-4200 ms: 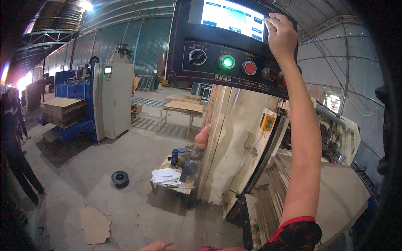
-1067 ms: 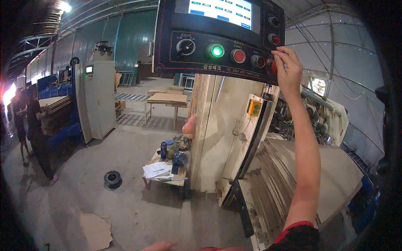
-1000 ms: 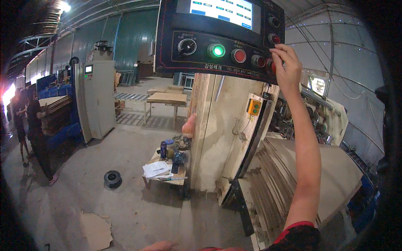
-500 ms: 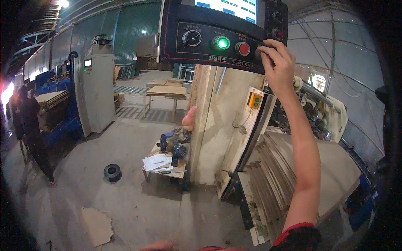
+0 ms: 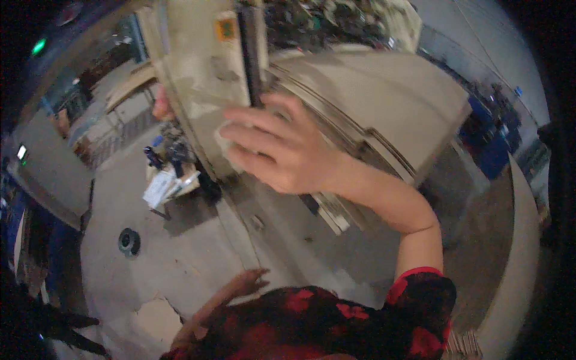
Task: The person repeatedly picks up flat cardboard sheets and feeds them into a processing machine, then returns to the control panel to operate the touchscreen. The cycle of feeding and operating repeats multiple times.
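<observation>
My right hand (image 5: 279,147) is raised in mid-view with its fingers apart and bent a little, and nothing shows in it. From this view it overlaps the cream machine column (image 5: 201,90) and the near edge of a stack of brown cardboard sheets (image 5: 384,96); I cannot tell whether it touches either. On the column above it sits a small orange-yellow button box (image 5: 226,29). Low in front of my body is my left hand (image 5: 247,282), slightly blurred, its fingers stretched out and holding nothing visible.
A small table with papers (image 5: 159,189) and a dark bottle (image 5: 152,157) stands left of the column. A dark ring-shaped object (image 5: 129,242) and a torn cardboard piece (image 5: 159,318) lie on the floor. A grey cabinet (image 5: 51,162) is at left, blue machinery (image 5: 489,132) at right.
My right hand has come away from the control panel's knob and dropped lower. The view has swung down and right, so the panel is mostly out of sight. My left hand now shows more fully.
</observation>
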A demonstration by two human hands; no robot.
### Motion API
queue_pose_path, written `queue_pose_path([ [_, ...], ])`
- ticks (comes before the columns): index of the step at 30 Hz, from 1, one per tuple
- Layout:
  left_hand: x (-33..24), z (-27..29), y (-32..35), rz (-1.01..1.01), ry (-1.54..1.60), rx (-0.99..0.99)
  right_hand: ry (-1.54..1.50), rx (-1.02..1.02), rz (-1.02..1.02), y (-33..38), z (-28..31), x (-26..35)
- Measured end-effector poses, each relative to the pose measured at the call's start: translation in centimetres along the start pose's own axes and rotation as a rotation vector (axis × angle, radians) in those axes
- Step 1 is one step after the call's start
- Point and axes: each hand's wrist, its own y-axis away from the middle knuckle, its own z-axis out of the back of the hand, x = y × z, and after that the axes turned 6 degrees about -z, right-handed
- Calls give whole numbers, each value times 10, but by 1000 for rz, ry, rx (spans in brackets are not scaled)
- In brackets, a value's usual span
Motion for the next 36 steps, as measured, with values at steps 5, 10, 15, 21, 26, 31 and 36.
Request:
queue_pose_path([
  [5,-80,38,-135,-257,-39,-180,106,207,-413,139,129,-14],
  [10,-165,108,-308,-332,190,-823,424,72,-876,260,283,-51],
  [15,-202,186,-455,-35,-484,-873,491,-144,-1185,330,409,-70],
  [21,-179,202,-508,258,-580,-883,496,-98,-1368,417,455,-104],
  [26,-185,189,-491,271,-313,-1175,452,-3,-1484,507,499,-159],
  [31,-220,197,-481,565,-149,-1034,408,31,-1568,584,552,-228],
  [36,-229,218,-492,854,-405,-964,379,-37,-1638,661,587,-286],
])
